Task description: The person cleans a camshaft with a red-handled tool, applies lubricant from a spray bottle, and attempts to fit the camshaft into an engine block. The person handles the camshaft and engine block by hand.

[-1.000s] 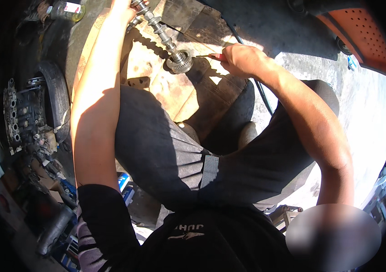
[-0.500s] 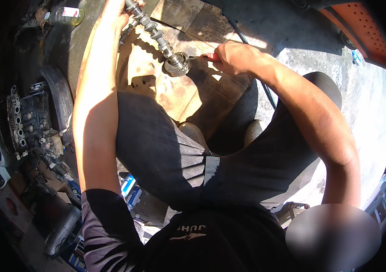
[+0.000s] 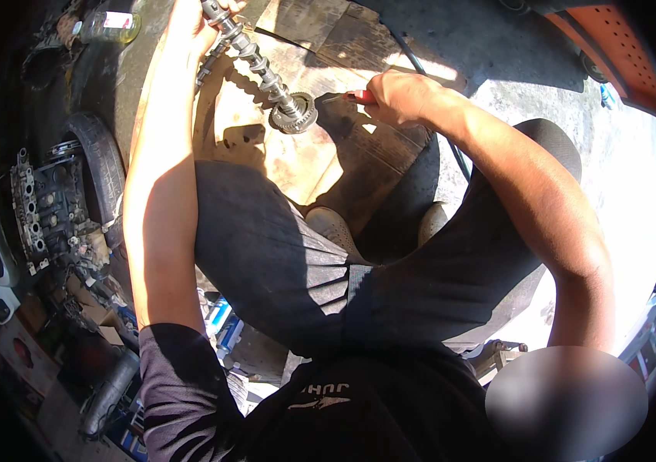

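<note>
At the top, my left hand [image 3: 203, 32] is closed round the upper end of a metal camshaft [image 3: 260, 69]. The shaft slants down to the right and ends in a toothed gear [image 3: 295, 115]. Part of a second lobed shaft [image 3: 211, 65] shows beside my left wrist; whether I hold it too is unclear. My right hand [image 3: 401, 98] grips a screwdriver [image 3: 361, 97] by its red handle. Its thin tip points left toward the gear, apart from it and hard to make out against the dark shadow.
Stained cardboard [image 3: 359, 46] covers the ground before my shoes [image 3: 332, 229]. To the left lie a tyre [image 3: 100, 165], an engine cylinder head [image 3: 29, 208] and a bottle [image 3: 116, 27]. A dark hose [image 3: 412, 58] runs past my right hand; an orange perforated panel [image 3: 613, 46] stands far right.
The camshaft and its gear have shifted a little to the left and down, away from the screwdriver tip. My right hand has barely moved.
</note>
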Motion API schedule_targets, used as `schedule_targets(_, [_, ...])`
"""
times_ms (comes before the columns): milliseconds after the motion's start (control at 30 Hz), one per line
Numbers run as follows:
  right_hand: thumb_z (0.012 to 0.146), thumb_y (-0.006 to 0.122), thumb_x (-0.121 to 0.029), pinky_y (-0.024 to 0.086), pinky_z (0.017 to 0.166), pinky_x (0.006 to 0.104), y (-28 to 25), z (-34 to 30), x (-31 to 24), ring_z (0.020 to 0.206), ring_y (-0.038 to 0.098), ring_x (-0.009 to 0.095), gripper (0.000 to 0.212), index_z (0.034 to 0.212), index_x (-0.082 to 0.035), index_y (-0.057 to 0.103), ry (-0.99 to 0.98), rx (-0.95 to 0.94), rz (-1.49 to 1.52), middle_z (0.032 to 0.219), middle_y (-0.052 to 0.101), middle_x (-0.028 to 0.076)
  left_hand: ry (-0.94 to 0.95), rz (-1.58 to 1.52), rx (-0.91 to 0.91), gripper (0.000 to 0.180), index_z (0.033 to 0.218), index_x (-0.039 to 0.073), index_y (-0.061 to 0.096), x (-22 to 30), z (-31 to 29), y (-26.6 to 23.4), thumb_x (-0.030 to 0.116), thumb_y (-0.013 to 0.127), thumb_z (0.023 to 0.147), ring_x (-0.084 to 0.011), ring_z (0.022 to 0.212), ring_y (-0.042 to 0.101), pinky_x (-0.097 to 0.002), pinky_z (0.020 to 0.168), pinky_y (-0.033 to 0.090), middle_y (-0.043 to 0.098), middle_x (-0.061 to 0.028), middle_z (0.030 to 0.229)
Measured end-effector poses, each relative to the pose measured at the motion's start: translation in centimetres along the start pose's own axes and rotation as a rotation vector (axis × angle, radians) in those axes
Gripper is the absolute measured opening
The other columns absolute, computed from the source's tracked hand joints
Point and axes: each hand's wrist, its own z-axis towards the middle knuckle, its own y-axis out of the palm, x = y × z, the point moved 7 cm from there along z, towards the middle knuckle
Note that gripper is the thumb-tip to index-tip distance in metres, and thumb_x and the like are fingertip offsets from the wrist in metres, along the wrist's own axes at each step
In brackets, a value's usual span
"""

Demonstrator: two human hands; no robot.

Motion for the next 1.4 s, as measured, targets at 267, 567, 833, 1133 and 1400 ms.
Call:
schedule_targets(267, [0.088, 0.066, -0.030, 0.051, 0.072, 0.0419, 0.4, 1.3, -1.7, 0.082, 0.067, 0.035, 0.029, 0.088, -0.001, 0.066, -0.048, -0.071, 0.003, 0.081, 0.067, 0.020, -0.046, -0.164, -0.123, 0.024, 0.076, 0.019, 0.050, 0.1, 0.4, -0.7, 0.027, 0.069, 0.088, -0.0095, 0.039, 0.042, -0.0294, 0.037, 0.042, 0.039, 0.0066, 0.052])
schedule_targets(567, [0.087, 0.067, -0.031, 0.052, 0.064, 0.0409, 0.9, 2.4, -2.6, 0.073, 0.067, 0.033, 0.030, 0.080, -0.002, 0.064, -0.105, -0.020, -0.025, 0.074, 0.066, 0.020, -0.176, -0.172, -0.418, 0.018, 0.071, 0.016, 0.050, -1.5, 2.6, -1.9, 0.017, 0.058, 0.088, -0.0091, 0.041, 0.040, -0.0286, 0.054, 0.052, 0.039, 0.0072, 0.053])
schedule_targets(833, [0.087, 0.067, -0.031, 0.052, 0.066, 0.0397, 1.4, 3.0, -1.7, 0.074, 0.067, 0.032, 0.029, 0.079, -0.003, 0.065, -0.124, 0.085, -0.012, 0.072, 0.065, 0.018, -0.081, -0.055, -0.362, 0.014, 0.074, 0.015, 0.053, -1.3, 2.0, -1.2, 0.014, 0.059, 0.087, -0.0086, 0.042, 0.041, -0.0391, 0.086, 0.053, 0.044, 0.0059, 0.056])
schedule_targets(1133, [0.089, 0.064, -0.029, 0.052, 0.070, 0.0418, 1.0, 3.5, -2.6, 0.076, 0.067, 0.034, 0.026, 0.086, -0.003, 0.066, -0.138, 0.115, 0.012, 0.076, 0.066, 0.020, -0.025, -0.059, -0.544, 0.011, 0.079, 0.012, 0.058, -1.0, 0.7, -0.4, 0.016, 0.064, 0.087, -0.0064, 0.045, 0.043, -0.0315, 0.064, 0.054, 0.053, 0.0015, 0.063])
schedule_targets(1400, [0.091, 0.063, -0.030, 0.051, 0.071, 0.0428, 1.2, 2.8, -2.8, 0.079, 0.067, 0.035, 0.028, 0.091, -0.002, 0.065, -0.121, 0.026, -0.011, 0.077, 0.066, 0.020, 0.025, 0.049, -0.414, 0.012, 0.085, 0.008, 0.061, -0.9, -0.5, 0.0, 0.018, 0.063, 0.091, -0.0070, 0.048, 0.045, -0.0203, 0.044, 0.038, 0.059, -0.0020, 0.068])
